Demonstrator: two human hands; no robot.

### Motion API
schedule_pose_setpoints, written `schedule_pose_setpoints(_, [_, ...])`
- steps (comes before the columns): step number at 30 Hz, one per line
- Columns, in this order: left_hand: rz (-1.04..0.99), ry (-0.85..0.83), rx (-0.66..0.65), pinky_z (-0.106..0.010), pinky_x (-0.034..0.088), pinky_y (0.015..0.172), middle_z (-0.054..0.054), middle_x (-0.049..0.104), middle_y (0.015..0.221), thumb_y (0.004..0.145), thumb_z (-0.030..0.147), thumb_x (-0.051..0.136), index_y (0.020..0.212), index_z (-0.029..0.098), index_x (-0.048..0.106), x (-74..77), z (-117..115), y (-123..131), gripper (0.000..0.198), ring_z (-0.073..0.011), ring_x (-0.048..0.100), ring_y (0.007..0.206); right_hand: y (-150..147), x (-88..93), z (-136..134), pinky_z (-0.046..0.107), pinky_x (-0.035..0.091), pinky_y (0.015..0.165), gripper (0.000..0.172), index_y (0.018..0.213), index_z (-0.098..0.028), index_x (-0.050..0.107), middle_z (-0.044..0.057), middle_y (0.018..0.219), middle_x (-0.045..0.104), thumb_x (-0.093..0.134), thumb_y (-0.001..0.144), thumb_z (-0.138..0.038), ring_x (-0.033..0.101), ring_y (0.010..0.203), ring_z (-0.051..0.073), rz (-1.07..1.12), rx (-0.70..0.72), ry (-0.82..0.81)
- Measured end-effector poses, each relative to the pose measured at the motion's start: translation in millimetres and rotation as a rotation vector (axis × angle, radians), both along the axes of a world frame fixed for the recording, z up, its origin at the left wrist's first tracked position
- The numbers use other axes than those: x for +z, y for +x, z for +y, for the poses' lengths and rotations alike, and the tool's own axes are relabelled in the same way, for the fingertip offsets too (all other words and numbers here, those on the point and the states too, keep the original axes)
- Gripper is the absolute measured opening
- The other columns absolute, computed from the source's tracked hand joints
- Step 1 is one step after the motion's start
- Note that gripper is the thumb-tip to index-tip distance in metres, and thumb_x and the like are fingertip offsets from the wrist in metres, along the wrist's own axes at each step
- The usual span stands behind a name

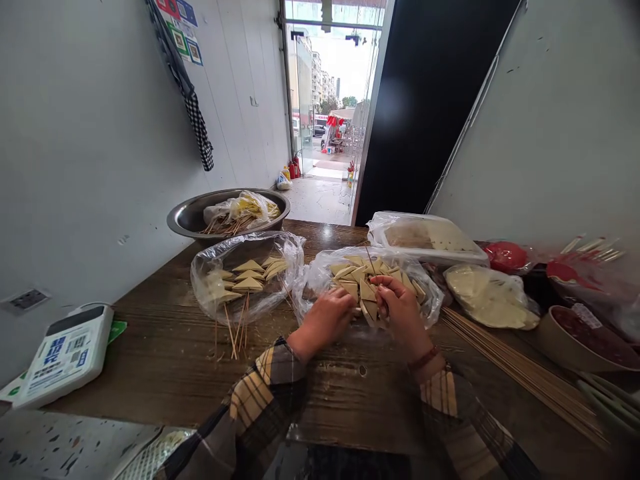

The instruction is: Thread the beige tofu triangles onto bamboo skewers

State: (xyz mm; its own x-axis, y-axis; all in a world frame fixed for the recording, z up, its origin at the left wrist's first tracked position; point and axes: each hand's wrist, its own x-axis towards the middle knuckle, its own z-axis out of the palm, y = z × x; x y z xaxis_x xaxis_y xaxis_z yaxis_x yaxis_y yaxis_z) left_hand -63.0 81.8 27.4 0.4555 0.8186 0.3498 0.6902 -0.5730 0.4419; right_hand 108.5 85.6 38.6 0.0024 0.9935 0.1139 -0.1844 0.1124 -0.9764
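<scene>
My right hand (401, 308) is closed in a pinch around a thin wooden skewer (369, 259), which sticks up above the fingers. Right below it is a pile of pale tan tofu-like triangles (369, 311) in an open clear plastic bag (320, 270). On the left side of that pile, my left hand (327, 321) has its fingers curled together against the triangles; what they grip is hidden. Farther left, a second clear bag (205, 270) carries triangles threaded on skewers (249, 285), their stick ends pointing toward me.
A metal basin (183, 223) with bagged skewers stands back left. Long loose skewers (520, 373) lie to the right, beside a bagged pale food (493, 297) and a bowl (565, 343). A white tray (435, 255) is behind. A white boxy device (70, 357) sits left.
</scene>
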Motion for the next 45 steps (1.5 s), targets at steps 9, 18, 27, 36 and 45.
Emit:
schedule_pose_setpoints(9, [-1.244,-0.609,0.001,-0.03,0.052,0.074,-0.004,0.068,0.081,0.075,0.027,0.07,0.094,0.015,0.055,13.0,6.1,-16.4,0.027,-0.0156,0.068,0.072,-4.2,2.6,-17.1,0.021,0.028,0.044,0.034,0.11,-0.016,0.06,-0.008,0.056,0.041,0.048,0.078,-0.022,0.033,0.047,0.009,-0.186,0.09,0.128])
schedule_pose_setpoints(18, [-1.575,-0.73,-0.035,-0.031,0.054,0.082,-0.01,0.072,0.092,0.077,0.022,0.07,0.088,0.012,0.061,22.6,4.0,-24.3,0.017,-0.0197,0.07,0.087,-9.1,-11.0,-22.5,0.022,0.026,0.045,0.035,0.115,-0.015,0.064,-0.007,0.053,0.037,0.047,0.089,-0.03,0.032,0.047,0.009,-0.513,0.125,0.274])
schedule_pose_setpoints(27, [-1.599,-0.764,0.038,-0.03,0.054,0.077,-0.011,0.073,0.086,0.082,0.02,0.064,0.089,0.011,0.061,22.8,5.2,-25.8,0.012,-0.0184,0.071,0.08,-12.5,-9.4,-27.0,0.027,0.049,0.061,0.037,0.118,-0.017,0.068,0.004,0.084,0.074,0.048,0.09,-0.031,0.061,0.062,0.015,-0.742,0.148,0.421])
schedule_pose_setpoints(36, [-1.616,-0.796,0.048,-0.033,0.054,0.082,-0.01,0.073,0.085,0.081,0.02,0.065,0.087,0.01,0.063,22.5,4.9,-25.2,0.012,-0.0181,0.07,0.08,-12.8,-10.9,-26.0,0.036,0.054,0.089,0.035,0.12,-0.023,0.067,0.005,0.115,0.07,0.049,0.09,-0.028,0.069,0.099,0.022,-0.705,0.187,0.446])
schedule_pose_setpoints(45, [-1.618,-0.794,0.038,-0.033,0.053,0.081,-0.01,0.073,0.084,0.081,0.02,0.064,0.088,0.009,0.063,20.1,5.3,-24.2,0.013,-0.0187,0.07,0.079,-12.6,-14.1,-25.2,0.036,0.052,0.095,0.035,0.121,-0.023,0.066,0.004,0.119,0.068,0.049,0.092,-0.03,0.066,0.109,0.022,-0.685,0.192,0.455])
